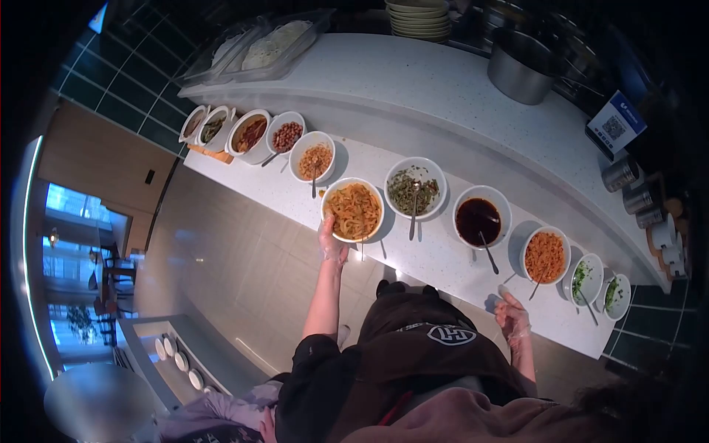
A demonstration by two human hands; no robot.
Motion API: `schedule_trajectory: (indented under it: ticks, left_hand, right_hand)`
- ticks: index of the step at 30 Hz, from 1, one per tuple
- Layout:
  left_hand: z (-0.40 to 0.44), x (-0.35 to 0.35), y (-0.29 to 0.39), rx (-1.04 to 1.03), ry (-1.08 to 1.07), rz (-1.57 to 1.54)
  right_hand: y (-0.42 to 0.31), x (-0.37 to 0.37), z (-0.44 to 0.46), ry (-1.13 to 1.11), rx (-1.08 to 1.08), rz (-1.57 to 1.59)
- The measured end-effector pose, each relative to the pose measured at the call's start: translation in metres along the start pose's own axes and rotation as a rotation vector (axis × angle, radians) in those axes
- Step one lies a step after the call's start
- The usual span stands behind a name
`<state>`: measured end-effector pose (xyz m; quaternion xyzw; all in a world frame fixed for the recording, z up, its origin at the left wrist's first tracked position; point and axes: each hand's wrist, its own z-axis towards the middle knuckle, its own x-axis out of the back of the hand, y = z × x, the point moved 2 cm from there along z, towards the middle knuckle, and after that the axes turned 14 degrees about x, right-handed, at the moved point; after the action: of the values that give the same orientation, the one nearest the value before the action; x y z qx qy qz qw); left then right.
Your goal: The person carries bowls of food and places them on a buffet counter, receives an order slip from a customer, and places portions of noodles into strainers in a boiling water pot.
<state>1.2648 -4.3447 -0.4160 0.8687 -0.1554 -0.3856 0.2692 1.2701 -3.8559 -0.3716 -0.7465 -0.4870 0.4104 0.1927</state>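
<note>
My left hand [331, 240], in a clear glove, grips the near left side of a white bowl [381, 221] filled with yellowish shredded vegetables [353, 209]. The thumb lies at the rim; a spoon handle hangs over the front. Near the counter's front edge is my right hand [512, 317], also gloved, its fingers loosely bent and thumb apart, with nothing visible in it. Closest to it are a bowl of chopped orange pickles [545, 257] and a bowl of dark sauce [478, 221] with a spoon. Between the sauce and my left hand's bowl stands a bowl of chopped greens [413, 192].
Leftward along the white counter [443, 258] stand bowls of chopped nuts [315, 161], peanuts [287, 136] and chillies [249, 136]. Chopped herbs [583, 279] are at right. The raised shelf [399, 77] holds a steel pot [521, 70] and stacked bowls [419, 18]. Another person's sleeve [221, 413] shows lower left.
</note>
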Motion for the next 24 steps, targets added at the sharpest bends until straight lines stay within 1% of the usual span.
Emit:
schedule_trajectory:
  ticks: [2, 3, 5, 9, 11, 12, 15, 17, 21, 22, 24]
  left_hand:
    - [0.017, 0.002, 0.005, 0.016, 0.014, 0.043]
    - [0.025, -0.006, 0.012, 0.050, -0.030, 0.033]
    - [0.032, -0.016, 0.018, 0.127, -0.094, -0.006]
    - [0.045, -0.018, 0.025, 0.227, -0.026, -0.002]
    - [0.063, -0.015, 0.026, 0.227, -0.021, 0.058]
    - [0.068, -0.020, 0.029, 0.219, -0.021, 0.081]
    - [0.064, -0.034, 0.034, 0.281, -0.077, 0.040]
    - [0.095, -0.032, 0.028, 0.252, -0.127, 0.060]
    - [0.100, -0.045, 0.031, 0.214, -0.100, 0.130]
    - [0.091, -0.043, 0.030, 0.233, -0.063, 0.153]
    - [0.098, -0.051, 0.032, 0.258, -0.083, 0.211]
  right_hand:
    - [0.023, -0.033, -0.007, 0.032, -0.050, -0.101]
    - [0.033, -0.052, -0.008, 0.054, -0.068, -0.147]
    - [0.055, -0.092, -0.004, 0.042, -0.063, -0.127]
    - [0.092, -0.152, 0.010, 0.045, -0.061, -0.109]
    - [0.102, -0.173, 0.019, 0.046, -0.030, -0.084]
    - [0.104, -0.179, 0.024, 0.040, -0.011, -0.078]
    - [0.109, -0.188, 0.037, 0.085, 0.029, -0.023]
    - [0.102, -0.204, 0.060, 0.094, 0.077, -0.008]
    - [0.100, -0.204, 0.084, 0.058, 0.111, 0.036]
    - [0.105, -0.200, 0.078, 0.068, 0.088, 0.033]
    - [0.106, -0.201, 0.084, 0.059, 0.094, 0.020]
